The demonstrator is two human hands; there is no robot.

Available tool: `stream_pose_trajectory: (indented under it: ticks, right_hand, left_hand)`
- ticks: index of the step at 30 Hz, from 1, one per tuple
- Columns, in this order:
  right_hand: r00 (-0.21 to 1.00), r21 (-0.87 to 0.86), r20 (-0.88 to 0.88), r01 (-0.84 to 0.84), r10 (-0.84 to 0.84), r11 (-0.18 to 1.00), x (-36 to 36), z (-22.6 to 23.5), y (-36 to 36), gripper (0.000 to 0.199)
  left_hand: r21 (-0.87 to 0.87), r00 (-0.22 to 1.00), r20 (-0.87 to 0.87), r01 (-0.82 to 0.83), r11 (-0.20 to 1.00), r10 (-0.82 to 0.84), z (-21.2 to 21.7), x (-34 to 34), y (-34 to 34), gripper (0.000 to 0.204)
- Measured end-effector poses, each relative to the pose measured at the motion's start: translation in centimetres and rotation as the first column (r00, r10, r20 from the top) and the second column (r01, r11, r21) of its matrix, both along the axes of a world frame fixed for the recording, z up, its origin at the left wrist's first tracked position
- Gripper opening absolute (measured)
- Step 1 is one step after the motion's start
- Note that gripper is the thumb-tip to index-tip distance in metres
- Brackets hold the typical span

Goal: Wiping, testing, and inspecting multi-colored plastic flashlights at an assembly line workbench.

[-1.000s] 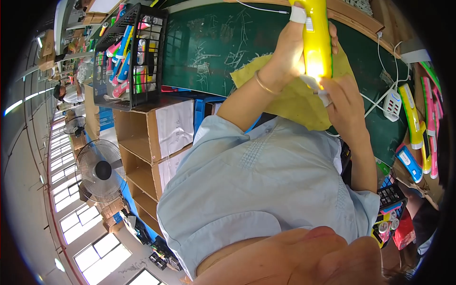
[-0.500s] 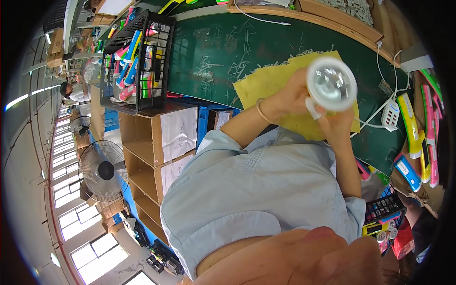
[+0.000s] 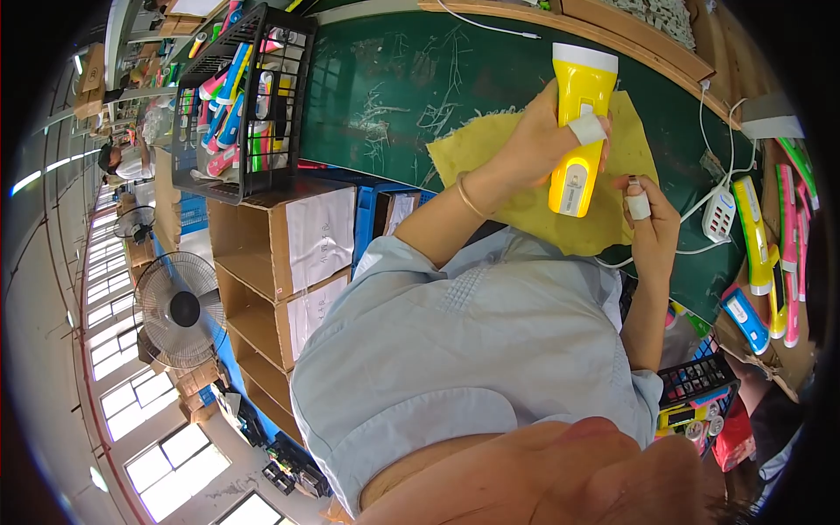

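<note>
My left hand (image 3: 535,140), with a bangle at its wrist and white tape on the thumb, is closed round a yellow flashlight (image 3: 577,131). The flashlight is upright in the view, its white-rimmed head at the far end and a small label near its tail. To its right, apart from it, my right hand (image 3: 652,223) has its fingers curled and pinched together, with white tape on one finger. Whatever the fingertips hold, if anything, is too small to make out. Beneath both hands a yellow cloth (image 3: 490,157) lies on the green tabletop (image 3: 376,96).
A black crate (image 3: 254,105) of colourful flashlights stands at the left, beside cardboard compartments (image 3: 254,236). Right of the cloth are a white power strip (image 3: 718,215) with cables and several flashlights, one of them blue (image 3: 745,318). A wooden ledge (image 3: 525,19) borders the far edge.
The flashlight has turned from its lens facing up to lying side-on, its head pointing away. My right hand has come off it and moved slightly right, fingers curled.
</note>
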State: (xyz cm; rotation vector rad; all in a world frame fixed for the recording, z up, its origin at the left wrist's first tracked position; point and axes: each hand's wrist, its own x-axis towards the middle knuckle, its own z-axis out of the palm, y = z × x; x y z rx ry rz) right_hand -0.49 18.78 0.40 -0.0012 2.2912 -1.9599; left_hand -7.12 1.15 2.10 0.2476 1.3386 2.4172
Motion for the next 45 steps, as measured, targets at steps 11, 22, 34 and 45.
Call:
stream_pose_trajectory:
  ticks: [11, 22, 34, 45]
  right_hand:
    - [0.966, -0.014, -0.259, 0.015, -0.018, 1.000, -0.7, 4.3, 0.0, 0.021]
    - [0.956, 0.281, -0.286, 0.025, 0.059, 0.959, -2.2, 4.2, -0.8, 0.016]
    - [0.901, 0.456, -0.427, 0.140, 0.078, 0.879, -1.9, 2.1, -2.2, 0.012]
    - [0.982, 0.156, -0.188, 0.026, 0.004, 0.987, -1.4, 0.9, -1.8, 0.045]
  left_hand:
    - [-0.284, 0.968, -0.219, 0.057, 0.957, -0.123, 1.1, 0.4, -0.2, 0.059]
    - [-0.685, 0.923, -0.376, -0.222, 0.694, -0.076, 0.7, 1.0, 1.2, 0.058]
    - [-0.691, 0.857, -0.515, -0.407, 0.597, -0.012, -0.4, 1.4, 1.5, 0.069]
    - [-0.016, 0.970, 0.182, -0.158, 0.987, 0.158, 0.7, -1.0, -1.0, 0.029]
